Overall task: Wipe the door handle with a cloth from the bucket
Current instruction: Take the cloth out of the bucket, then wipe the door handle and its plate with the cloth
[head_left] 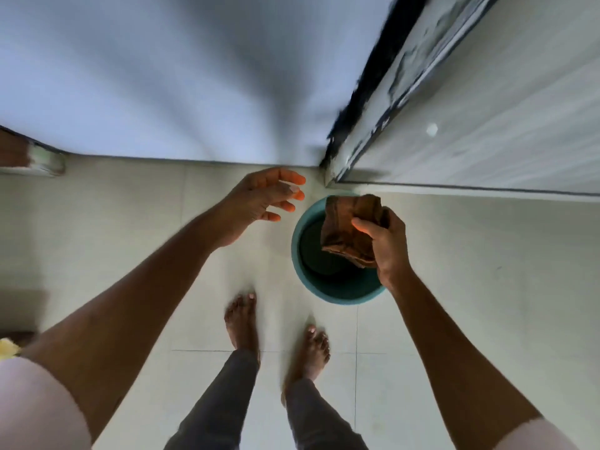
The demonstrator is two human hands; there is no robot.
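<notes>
right hand (388, 245) grip is clenched on the folded brown cloth (349, 228), held above the teal bucket (297, 254) on the floor near the door (487, 108). left hand (266, 198) is released, w/ nothing in it. door handle not in view, probably up & to the right, so right hand seems nearer.

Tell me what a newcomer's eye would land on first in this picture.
First the brown cloth, bunched in the right hand directly above the teal bucket that stands on the pale tiled floor near the corner. Next the left hand, empty with fingers spread, left of the bucket. Below, two bare feet stand on the tiles, and a door with a worn dark edge rises at upper right.
</notes>
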